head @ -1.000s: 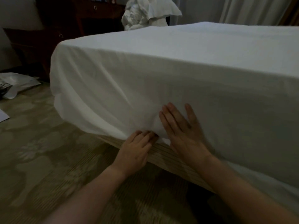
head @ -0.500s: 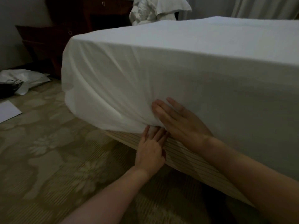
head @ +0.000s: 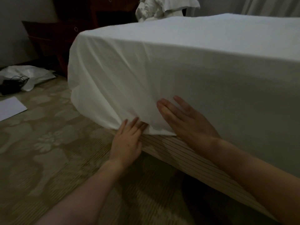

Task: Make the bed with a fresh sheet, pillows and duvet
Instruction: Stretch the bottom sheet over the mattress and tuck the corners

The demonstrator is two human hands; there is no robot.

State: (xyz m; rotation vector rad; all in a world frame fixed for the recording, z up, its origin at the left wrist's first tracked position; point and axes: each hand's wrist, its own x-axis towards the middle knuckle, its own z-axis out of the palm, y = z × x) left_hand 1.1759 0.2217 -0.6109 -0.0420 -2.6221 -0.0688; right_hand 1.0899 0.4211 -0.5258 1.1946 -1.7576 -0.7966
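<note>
Low centre of frame, the left hand (head: pixel 128 142) pushes straight fingers under the white sheet (head: pixel 162 75) hem (fingertips hidden). The right hand (head: pixel 186 124) presses flat on the draped side, gripping nothing.

Both forearms bare to the frame edge; no sleeves in view. Left hand (head: pixel 125 143) and right hand (head: pixel 186 121): no rings, watch or gloves seen. Fingernails short, unpainted as far as dim light shows.
</note>
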